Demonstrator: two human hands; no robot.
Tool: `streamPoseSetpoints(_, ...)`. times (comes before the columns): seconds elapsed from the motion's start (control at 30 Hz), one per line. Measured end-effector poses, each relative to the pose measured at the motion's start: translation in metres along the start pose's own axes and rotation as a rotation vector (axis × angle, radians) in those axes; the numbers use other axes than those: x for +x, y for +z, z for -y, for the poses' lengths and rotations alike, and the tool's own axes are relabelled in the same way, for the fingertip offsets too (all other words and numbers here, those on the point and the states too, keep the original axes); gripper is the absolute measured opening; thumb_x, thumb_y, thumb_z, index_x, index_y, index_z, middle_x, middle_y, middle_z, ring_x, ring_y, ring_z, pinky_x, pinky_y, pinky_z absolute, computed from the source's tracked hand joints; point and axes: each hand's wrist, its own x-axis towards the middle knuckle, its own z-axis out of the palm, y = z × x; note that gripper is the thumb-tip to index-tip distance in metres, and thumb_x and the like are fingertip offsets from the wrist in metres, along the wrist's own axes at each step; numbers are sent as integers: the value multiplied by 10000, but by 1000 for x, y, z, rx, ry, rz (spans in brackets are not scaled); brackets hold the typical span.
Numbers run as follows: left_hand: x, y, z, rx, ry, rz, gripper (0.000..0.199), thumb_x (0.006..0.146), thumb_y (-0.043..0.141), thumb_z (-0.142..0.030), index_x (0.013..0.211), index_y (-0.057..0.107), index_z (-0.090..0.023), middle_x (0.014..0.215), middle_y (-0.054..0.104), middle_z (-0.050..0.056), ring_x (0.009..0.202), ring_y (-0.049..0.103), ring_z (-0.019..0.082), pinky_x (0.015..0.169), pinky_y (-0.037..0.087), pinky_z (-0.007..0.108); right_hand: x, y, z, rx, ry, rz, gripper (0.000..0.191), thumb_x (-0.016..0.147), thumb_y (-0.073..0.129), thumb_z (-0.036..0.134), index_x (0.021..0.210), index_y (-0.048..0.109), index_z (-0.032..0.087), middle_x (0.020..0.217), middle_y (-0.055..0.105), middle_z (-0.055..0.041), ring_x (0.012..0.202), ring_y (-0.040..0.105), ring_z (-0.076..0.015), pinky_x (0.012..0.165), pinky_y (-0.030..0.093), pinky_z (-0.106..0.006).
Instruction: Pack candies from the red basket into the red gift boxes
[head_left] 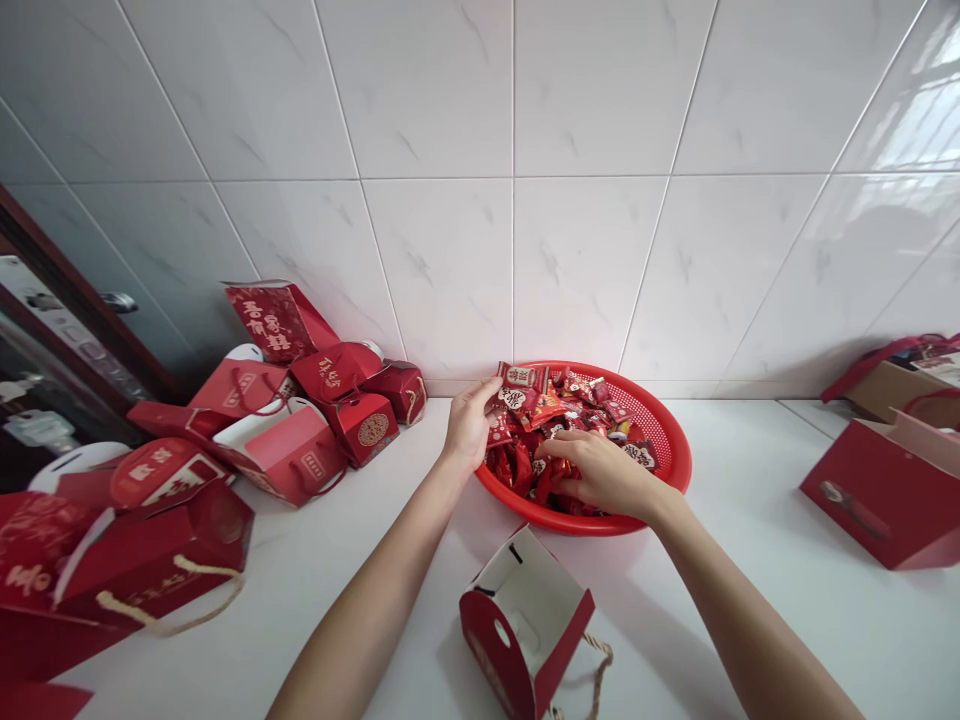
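A red plastic basket point(679, 455) full of small wrapped candies point(592, 390) stands against the wall. At its left rim, my left hand point(469, 425) pinches a red candy packet point(519, 385) with pale lettering between thumb and fingers. My right hand point(600, 470) reaches down among the candies near the basket's front, its fingers curled; whether they hold a piece is hidden. Between my forearms, in front of the basket, an open red gift box point(525, 620) with a white inside and a twisted rope handle rests on the counter. I see no candy inside it.
Several red gift boxes point(285, 455) are piled on the left of the white counter point(405, 500), some with flaps up and rope handles out. Another red box point(885, 495) stands at the right, near a brown carton point(877, 385). Behind rises a tiled wall point(585, 250).
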Motion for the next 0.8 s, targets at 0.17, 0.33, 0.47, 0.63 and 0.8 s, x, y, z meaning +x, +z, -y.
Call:
streamPoseSetpoints(0.17, -1, 0, -1, -1, 3, 1, 278, 523, 882, -355, 696, 743, -188, 770, 753, 4, 719, 663, 158, 678, 482, 263, 1, -5, 2, -26, 196, -139, 303, 971, 549, 301, 681, 560, 213, 724, 617, -33, 733, 589, -204, 630, 371, -302)
streamPoseSetpoints(0.33, 0, 1, -1, 1, 6, 9, 250, 542, 866, -350, 691, 747, -188, 780, 758, 12, 722, 668, 171, 682, 484, 275, 2, -4, -4, 74, 351, -230, 403, 969, 527, 369, 630, 352, 239, 608, 517, 8, 568, 487, -160, 543, 296, -299)
streamPoseSetpoints(0.47, 0, 0, 0, 2, 12, 7, 245, 555, 861, -344, 698, 742, -184, 777, 753, 9, 741, 671, 171, 701, 489, 275, 1, -3, -10, 399, 361, -325, 343, 963, 487, 456, 706, 413, 241, 643, 512, 19, 599, 500, -164, 546, 352, -291)
streamPoseSetpoints(0.63, 1, 0, 1, -10, 16, -22, 248, 559, 861, -341, 700, 730, -186, 764, 746, 5, 751, 677, 172, 684, 481, 265, -2, -4, -14, 674, 334, -336, 366, 891, 560, 584, 831, 509, 227, 670, 491, 44, 627, 508, -158, 568, 398, -283)
streamPoseSetpoints(0.8, 1, 0, 1, -27, 21, -32, 264, 545, 868, -345, 690, 713, -187, 736, 727, -13, 733, 668, 161, 688, 486, 266, -1, -3, -17, 542, 384, -308, 335, 885, 568, 558, 824, 518, 232, 610, 448, 60, 583, 471, -163, 571, 350, -290)
